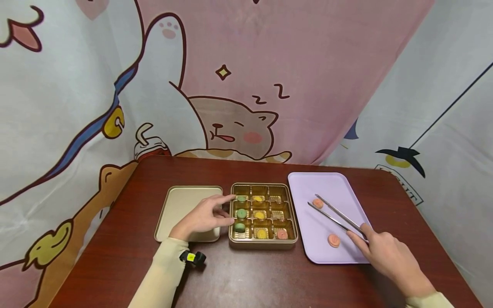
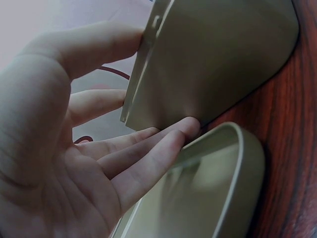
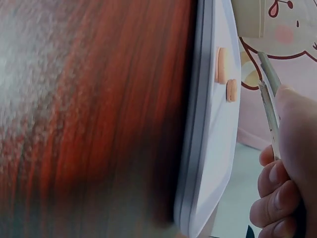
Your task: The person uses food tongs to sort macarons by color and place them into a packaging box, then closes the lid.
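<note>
A gold tin (image 1: 263, 246) with a divided gold insert holds green macarons (image 1: 241, 213) in its left column, yellow macarons (image 1: 262, 234) in the middle and one pink macaron (image 1: 282, 234) at the front right. My left hand (image 1: 204, 217) touches the tin's left side with extended fingers; in the left wrist view, fingertips (image 2: 190, 126) rest against the tin wall (image 2: 223, 59). My right hand (image 1: 393, 256) grips metal tongs (image 1: 340, 216). Their spread tips are over a pink macaron (image 1: 318, 203) on the lilac tray (image 1: 327, 184). Nearer me on the tray lies another pink macaron (image 1: 334, 241).
The tin's lid (image 1: 185, 194) lies at the left, partly under my left hand, its raised rim (image 2: 240, 148) facing up. Everything stands on a dark red wooden table (image 1: 246, 278). A cartoon-printed cloth (image 1: 308, 64) hangs behind it.
</note>
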Demonstrator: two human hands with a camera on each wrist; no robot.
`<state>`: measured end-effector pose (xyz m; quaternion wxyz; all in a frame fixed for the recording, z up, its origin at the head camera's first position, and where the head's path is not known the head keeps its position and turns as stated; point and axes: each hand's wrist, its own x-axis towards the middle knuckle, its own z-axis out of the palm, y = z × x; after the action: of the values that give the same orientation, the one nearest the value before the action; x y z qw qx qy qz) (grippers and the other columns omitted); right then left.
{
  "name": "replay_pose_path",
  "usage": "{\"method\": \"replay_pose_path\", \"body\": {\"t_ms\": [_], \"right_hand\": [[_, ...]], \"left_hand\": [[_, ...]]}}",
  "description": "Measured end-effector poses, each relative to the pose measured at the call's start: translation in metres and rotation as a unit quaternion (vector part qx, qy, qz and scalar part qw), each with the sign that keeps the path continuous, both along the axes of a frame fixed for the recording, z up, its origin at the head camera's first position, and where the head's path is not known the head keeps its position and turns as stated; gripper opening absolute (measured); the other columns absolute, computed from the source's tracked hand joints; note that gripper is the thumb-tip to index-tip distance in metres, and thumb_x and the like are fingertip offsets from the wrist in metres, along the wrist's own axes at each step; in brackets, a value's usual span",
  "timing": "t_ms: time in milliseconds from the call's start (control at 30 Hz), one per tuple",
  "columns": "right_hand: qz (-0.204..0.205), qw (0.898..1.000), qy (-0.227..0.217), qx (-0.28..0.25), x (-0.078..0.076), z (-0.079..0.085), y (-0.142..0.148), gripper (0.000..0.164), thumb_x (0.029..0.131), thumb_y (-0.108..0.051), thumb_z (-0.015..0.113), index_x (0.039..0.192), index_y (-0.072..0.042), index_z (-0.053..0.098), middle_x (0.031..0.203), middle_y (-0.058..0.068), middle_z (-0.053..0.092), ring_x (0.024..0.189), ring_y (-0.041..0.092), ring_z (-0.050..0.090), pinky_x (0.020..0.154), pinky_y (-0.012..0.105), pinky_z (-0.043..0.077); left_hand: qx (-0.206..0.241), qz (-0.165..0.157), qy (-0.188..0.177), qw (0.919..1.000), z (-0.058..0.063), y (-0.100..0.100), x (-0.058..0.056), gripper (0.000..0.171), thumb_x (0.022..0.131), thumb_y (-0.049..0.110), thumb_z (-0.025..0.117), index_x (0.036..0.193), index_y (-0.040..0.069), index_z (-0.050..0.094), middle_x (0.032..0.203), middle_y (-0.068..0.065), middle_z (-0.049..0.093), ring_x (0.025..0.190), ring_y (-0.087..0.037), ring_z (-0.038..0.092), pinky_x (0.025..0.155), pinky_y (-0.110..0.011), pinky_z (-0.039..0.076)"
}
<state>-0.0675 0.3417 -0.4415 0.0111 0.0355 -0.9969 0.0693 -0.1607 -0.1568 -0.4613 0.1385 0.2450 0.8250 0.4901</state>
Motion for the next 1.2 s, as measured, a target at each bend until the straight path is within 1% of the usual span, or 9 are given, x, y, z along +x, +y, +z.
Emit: {"method": "replay_pose_path", "body": {"t_ms": [167,400,633,933,1200], "right_hand": [[-0.008,1.0,-0.013,-0.003,-0.002,-0.003,0.003,0.051,0.104,-0.059,0.057,0.095,-0.009,0.053,0.06,0.004,0.043,0.055,0.022,0.047,0.044,0.038,0.037],[-0.017,0.999,-0.029,-0.005,-0.006,-0.007,0.007,0.055,0.104,-0.062,0.053,0.095,-0.008,0.053,0.061,0.006,0.045,0.055,0.024,0.049,0.044,0.041,0.039],[-0.026,0.998,-0.05,-0.002,-0.012,-0.012,0.008,0.061,0.104,-0.065,0.05,0.097,-0.004,0.054,0.063,0.005,0.046,0.056,0.021,0.047,0.046,0.036,0.039],[-0.022,0.998,-0.057,-0.007,-0.013,-0.017,0.008,0.059,0.105,-0.064,0.049,0.093,-0.007,0.055,0.063,0.005,0.043,0.056,0.02,0.046,0.046,0.035,0.037],[-0.016,0.999,-0.047,-0.007,-0.013,-0.018,0.007,0.054,0.106,-0.061,0.05,0.092,-0.008,0.056,0.063,0.004,0.042,0.056,0.019,0.045,0.045,0.034,0.035]], "left_hand": [[0.002,0.0,0.002,1.0,0.0,0.0,0.0,0.078,0.093,0.019,0.082,0.16,0.009,0.044,0.148,-0.022,0.049,0.099,-0.021,0.074,0.084,-0.023,0.064],[0.0,-0.001,0.007,1.0,0.0,0.0,0.0,0.078,0.093,0.019,0.082,0.16,0.009,0.045,0.147,-0.022,0.05,0.098,-0.02,0.074,0.084,-0.023,0.064],[0.0,0.0,0.009,1.0,0.001,0.001,0.0,0.078,0.093,0.02,0.083,0.16,0.009,0.044,0.148,-0.021,0.05,0.098,-0.019,0.074,0.084,-0.023,0.064],[0.003,-0.001,0.007,1.0,0.0,0.001,0.0,0.078,0.093,0.019,0.082,0.16,0.009,0.045,0.147,-0.021,0.05,0.099,-0.02,0.074,0.085,-0.023,0.063],[0.0,0.0,0.007,1.0,-0.002,0.0,-0.001,0.077,0.094,0.022,0.082,0.16,0.01,0.045,0.147,-0.021,0.05,0.1,-0.019,0.074,0.085,-0.023,0.063]]}}
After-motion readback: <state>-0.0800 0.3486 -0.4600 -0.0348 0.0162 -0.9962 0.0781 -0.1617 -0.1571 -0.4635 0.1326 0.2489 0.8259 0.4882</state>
